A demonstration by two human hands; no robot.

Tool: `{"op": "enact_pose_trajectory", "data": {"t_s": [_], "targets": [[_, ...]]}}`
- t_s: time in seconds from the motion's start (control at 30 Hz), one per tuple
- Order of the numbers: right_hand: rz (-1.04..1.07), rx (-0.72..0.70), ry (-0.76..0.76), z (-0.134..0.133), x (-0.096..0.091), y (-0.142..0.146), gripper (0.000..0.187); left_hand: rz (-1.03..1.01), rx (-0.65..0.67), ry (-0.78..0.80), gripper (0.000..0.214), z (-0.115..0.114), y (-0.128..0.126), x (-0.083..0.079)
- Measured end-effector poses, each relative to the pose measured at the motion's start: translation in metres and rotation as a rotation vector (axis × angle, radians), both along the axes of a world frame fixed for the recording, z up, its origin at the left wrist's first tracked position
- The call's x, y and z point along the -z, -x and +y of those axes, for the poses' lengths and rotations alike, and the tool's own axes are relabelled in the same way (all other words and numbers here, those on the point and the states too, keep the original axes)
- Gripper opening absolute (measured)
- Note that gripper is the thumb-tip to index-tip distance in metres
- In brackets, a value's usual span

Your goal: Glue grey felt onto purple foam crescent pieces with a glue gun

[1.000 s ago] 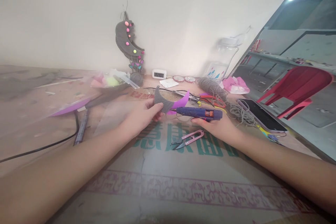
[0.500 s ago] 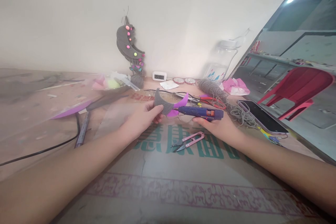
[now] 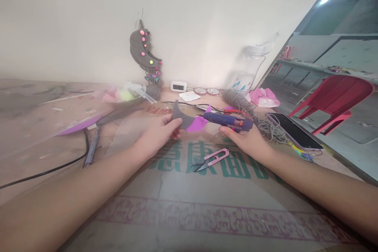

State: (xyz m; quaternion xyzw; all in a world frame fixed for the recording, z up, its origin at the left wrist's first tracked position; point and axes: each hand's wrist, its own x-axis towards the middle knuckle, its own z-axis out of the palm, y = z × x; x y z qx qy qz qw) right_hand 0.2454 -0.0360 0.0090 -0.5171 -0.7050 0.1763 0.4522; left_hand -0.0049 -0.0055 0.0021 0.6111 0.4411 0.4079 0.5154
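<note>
My left hand (image 3: 165, 129) pinches a purple crescent (image 3: 197, 123) by its left part, which is wrapped in grey yarn; the right part is bare. In my right hand (image 3: 246, 138) is a blue glue gun (image 3: 227, 120), its nozzle pointing left over the crescent's bare purple part. Whether the nozzle touches the crescent I cannot tell. Below the two hands, a pair of pink thread snips (image 3: 213, 159) lies on the printed cardboard (image 3: 183, 208). A ball of grey yarn (image 3: 236, 99) with loose strands sits behind my right hand.
A finished-looking grey crescent (image 3: 138, 49) with pompoms hangs on the white wall. Along the back stand a small digital clock (image 3: 178, 86) and a clear bottle (image 3: 251, 69). A phone (image 3: 295, 130) lies at the right edge, red-handled scissors (image 3: 236, 112) behind the glue gun, and a black cable (image 3: 59, 169) at left.
The glue gun has lifted and turned slightly, its nozzle shifting up and to the right along the crescent. My left hand keeps its hold, nearly still.
</note>
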Motion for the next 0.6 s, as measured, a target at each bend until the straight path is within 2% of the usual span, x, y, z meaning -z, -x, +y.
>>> {"op": "enact_pose_trajectory", "data": {"t_s": [0.2,0.4,0.6], "targets": [[-0.098,-0.074,-0.019,-0.0060,-0.0071,0.0010,0.021,-0.070,-0.010,0.037,0.021,0.0007,-0.0016,-0.0010],[-0.079,0.000,0.001,-0.0042,-0.0020,-0.0004,0.023,-0.096,0.005,0.033,0.022,0.0022,-0.0005,0.0006],[-0.041,-0.012,0.025,-0.0019,0.0011,0.0001,0.027,-0.066,-0.004,0.017,0.021,0.0009,-0.0008,0.0003]]}}
